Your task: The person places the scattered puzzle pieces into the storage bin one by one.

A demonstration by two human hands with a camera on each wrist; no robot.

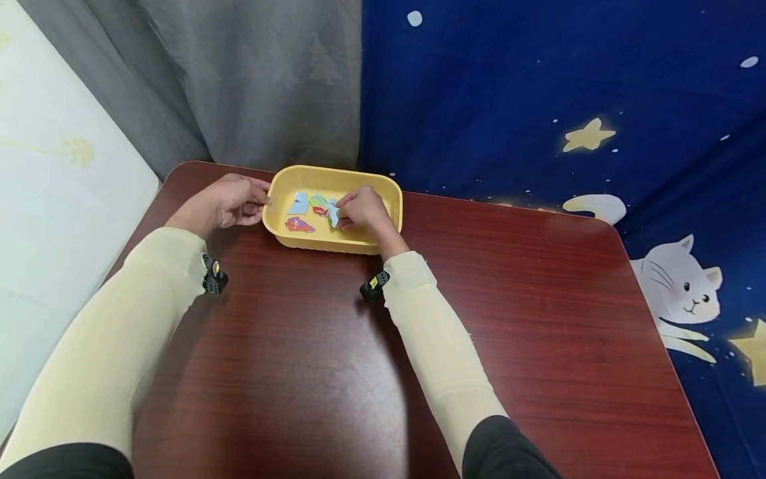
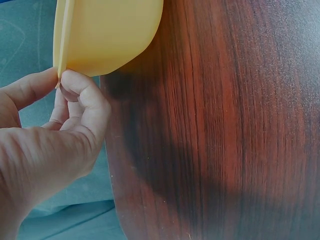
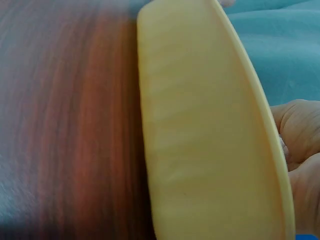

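A yellow plastic bin (image 1: 326,243) sits at the table's back edge. My left hand (image 1: 232,199) pinches its left rim between thumb and curled finger, plain in the left wrist view. Inside the bin, my right hand (image 1: 366,209) pinches a light-blue flat piece (image 1: 334,215) with a jagged outline. A green and red piece (image 1: 319,206) lies against it on the left. Farther left are a pale-blue piece (image 1: 298,203) and a red and purple piece (image 1: 299,225). In the right wrist view the bin's wall (image 3: 205,125) hides the right fingertips and the pieces.
The bin stands on a dark red wood-grain table (image 1: 287,346) with rounded corners. A grey curtain (image 1: 269,80) and a blue curtain (image 1: 479,93) with stars and a white cat hang right behind it. A white panel (image 1: 54,166) borders the left side.
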